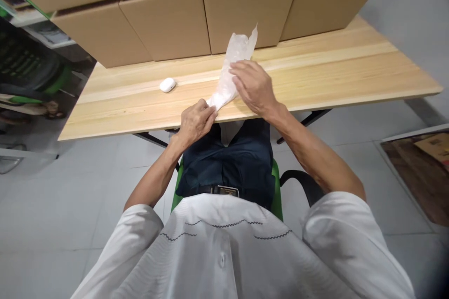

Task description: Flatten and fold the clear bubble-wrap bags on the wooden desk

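Observation:
A crumpled, whitish translucent plastic wrap (226, 79) stretches over the near part of the wooden table, its loose far end sticking up near the boxes. My left hand (197, 120) pinches its gathered near end at the table's front edge. Over the wrap's middle right side lies my right hand (253, 85), fingers stretched out flat and touching it. Whether anything is inside the wrap cannot be made out. A small white rounded case (167, 85) rests on the table to the left, apart from both hands.
Stacked cardboard boxes (168, 25) line the back of the wooden table (333, 72). My lap and the green chair (277, 191) are under its front edge. A dark chair (31, 56) stands at far left. On the floor at right lies a brown panel (417, 168).

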### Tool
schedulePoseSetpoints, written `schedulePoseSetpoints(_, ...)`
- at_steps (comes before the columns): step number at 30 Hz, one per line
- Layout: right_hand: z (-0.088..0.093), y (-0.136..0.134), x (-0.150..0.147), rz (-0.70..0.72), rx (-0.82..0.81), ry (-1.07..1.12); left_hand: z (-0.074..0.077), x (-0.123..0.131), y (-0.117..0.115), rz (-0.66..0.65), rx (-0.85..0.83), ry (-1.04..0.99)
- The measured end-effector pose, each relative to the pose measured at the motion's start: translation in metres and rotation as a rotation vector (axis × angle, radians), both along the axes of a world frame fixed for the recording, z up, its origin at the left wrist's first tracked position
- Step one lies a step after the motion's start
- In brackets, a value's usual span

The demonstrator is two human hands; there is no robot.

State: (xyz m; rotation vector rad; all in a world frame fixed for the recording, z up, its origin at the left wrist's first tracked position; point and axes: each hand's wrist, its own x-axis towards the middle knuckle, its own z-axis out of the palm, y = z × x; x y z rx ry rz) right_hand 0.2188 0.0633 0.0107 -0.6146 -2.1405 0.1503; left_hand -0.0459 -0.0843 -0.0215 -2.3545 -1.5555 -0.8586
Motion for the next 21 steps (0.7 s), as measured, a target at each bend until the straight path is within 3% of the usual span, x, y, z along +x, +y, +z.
schedulePoseSetpoints(3, -0.016, -0.015, 0.042, -0.093, -0.112, -0.015, 0.000, 0.001, 0.001, 0.006, 0.019, 0.003)
schedulePoseSetpoints(6, -0.033, -0.025, 0.052, -0.042, -0.179, -0.162, 0.001, 0.000, 0.001, 0.006, 0.037, 0.028)
schedulePoseSetpoints(10, -0.038, -0.036, 0.025, 0.102, -0.189, -0.330, 0.000, -0.003, 0.002, -0.018, 0.054, 0.016)
schedulePoseSetpoints(15, -0.032, -0.032, -0.012, 0.136, -0.186, -0.422, -0.002, -0.005, 0.003, -0.057, 0.082, -0.010)
schedulePoseSetpoints(21, -0.031, -0.021, -0.014, 0.174, -0.140, -0.468, -0.003, -0.002, 0.002, -0.091, 0.189, 0.013)
